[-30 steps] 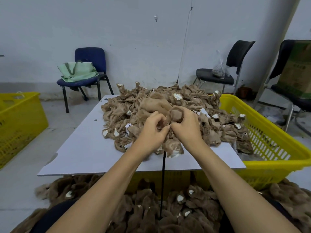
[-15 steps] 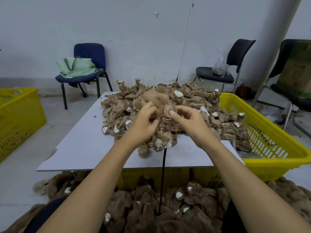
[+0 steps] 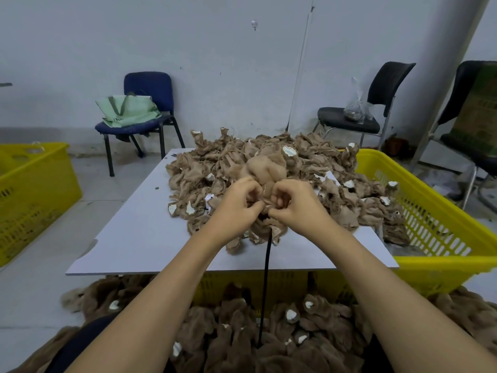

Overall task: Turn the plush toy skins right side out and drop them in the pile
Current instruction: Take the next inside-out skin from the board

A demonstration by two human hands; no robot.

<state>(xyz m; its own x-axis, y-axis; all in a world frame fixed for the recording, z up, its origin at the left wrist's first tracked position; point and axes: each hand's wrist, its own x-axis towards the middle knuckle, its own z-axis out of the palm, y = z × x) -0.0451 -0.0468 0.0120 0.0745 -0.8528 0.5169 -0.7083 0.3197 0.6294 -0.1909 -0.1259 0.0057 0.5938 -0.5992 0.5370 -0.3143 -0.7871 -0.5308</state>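
Both hands, left hand and right hand, pinch one plush skin with curled fingers above the heap near the white board's front edge. Bare board lies leftward; a yellow crate hems the right.

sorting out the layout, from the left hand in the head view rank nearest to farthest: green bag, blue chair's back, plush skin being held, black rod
1. Plush skin, gripped by the left hand.
2. Black rod, just right of it, standing below the hands.
3. Green bag, far left on the chair seat.
4. Blue chair's back, behind the bag, by the wall.
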